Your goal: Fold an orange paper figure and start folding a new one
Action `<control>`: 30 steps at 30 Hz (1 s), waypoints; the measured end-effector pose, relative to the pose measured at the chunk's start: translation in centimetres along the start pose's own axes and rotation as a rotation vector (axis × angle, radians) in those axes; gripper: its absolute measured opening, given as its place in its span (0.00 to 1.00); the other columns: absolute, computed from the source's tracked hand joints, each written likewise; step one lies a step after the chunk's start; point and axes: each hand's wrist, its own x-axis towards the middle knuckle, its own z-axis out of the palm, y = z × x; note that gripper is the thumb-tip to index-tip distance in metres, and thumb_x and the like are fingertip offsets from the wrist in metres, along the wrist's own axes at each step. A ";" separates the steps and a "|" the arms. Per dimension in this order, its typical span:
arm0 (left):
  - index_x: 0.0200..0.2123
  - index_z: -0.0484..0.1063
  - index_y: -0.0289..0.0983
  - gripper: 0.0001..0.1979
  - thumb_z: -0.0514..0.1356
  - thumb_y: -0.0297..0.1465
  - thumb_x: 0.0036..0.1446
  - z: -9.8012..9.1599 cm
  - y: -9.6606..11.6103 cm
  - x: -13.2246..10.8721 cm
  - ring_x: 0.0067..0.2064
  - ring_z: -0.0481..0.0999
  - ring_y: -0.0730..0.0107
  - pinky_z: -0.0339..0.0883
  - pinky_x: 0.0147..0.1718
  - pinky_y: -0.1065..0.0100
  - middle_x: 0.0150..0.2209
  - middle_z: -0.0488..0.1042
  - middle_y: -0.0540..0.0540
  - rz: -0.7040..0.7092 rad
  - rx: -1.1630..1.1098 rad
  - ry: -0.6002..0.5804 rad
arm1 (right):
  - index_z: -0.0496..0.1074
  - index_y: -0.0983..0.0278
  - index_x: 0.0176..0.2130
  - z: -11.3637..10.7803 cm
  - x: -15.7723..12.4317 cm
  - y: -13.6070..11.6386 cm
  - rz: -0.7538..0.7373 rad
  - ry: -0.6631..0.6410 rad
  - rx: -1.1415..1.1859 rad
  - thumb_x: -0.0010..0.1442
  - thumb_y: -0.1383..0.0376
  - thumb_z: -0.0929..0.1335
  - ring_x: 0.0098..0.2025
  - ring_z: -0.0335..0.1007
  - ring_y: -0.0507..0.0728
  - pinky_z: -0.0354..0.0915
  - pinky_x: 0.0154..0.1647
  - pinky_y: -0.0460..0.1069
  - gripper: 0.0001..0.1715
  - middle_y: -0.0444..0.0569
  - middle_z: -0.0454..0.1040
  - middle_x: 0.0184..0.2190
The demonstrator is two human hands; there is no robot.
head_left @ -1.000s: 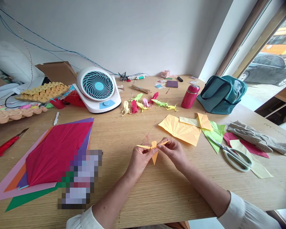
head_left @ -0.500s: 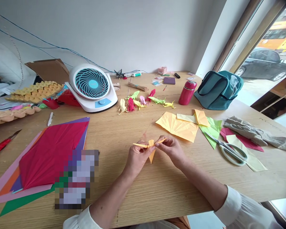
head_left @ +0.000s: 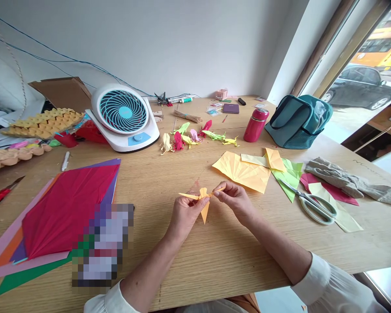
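We record both hands near frame centre, fingertips close together. Left hand (head_left: pixel 186 213): thumb pressed against curled fingers. Right hand (head_left: pixel 236 201): thumb and forefinger pinched. We see the left forearm (head_left: pixel 151 267) rising from bottom left of centre, the right forearm (head_left: pixel 275 245) from lower right.

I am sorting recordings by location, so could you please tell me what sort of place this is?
Probably a craft workspace: the wooden table holds stacked coloured paper, small folded paper figures and scissors.
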 end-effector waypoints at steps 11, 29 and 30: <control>0.20 0.67 0.36 0.17 0.65 0.36 0.56 0.0 -0.5 -0.3 0.28 0.59 0.76 0.54 0.28 0.72 0.23 0.60 0.54 0.036 0.077 -0.046 | 0.75 0.63 0.26 0.1 -0.1 0.3 0.021 -0.075 -0.005 0.45 0.53 0.80 0.28 0.64 0.51 0.60 0.34 0.48 0.19 0.43 0.73 0.24; 0.24 0.80 0.34 0.13 0.72 0.39 0.43 -0.2 0.3 0.1 0.31 0.71 0.70 0.63 0.32 0.70 0.25 0.75 0.48 -0.246 -0.100 0.107 | 0.73 0.62 0.24 -3.3 0.9 -1.1 -0.024 0.249 -0.075 0.45 0.50 0.79 0.25 0.55 0.49 0.52 0.27 0.48 0.22 0.40 0.64 0.20; 0.25 0.80 0.34 0.13 0.72 0.39 0.42 -0.2 0.4 0.1 0.32 0.71 0.69 0.63 0.32 0.70 0.26 0.76 0.48 -0.263 -0.114 0.124 | 0.73 0.62 0.25 -3.3 0.9 -1.2 -0.034 0.254 -0.056 0.46 0.50 0.79 0.25 0.55 0.49 0.53 0.28 0.48 0.22 0.40 0.64 0.20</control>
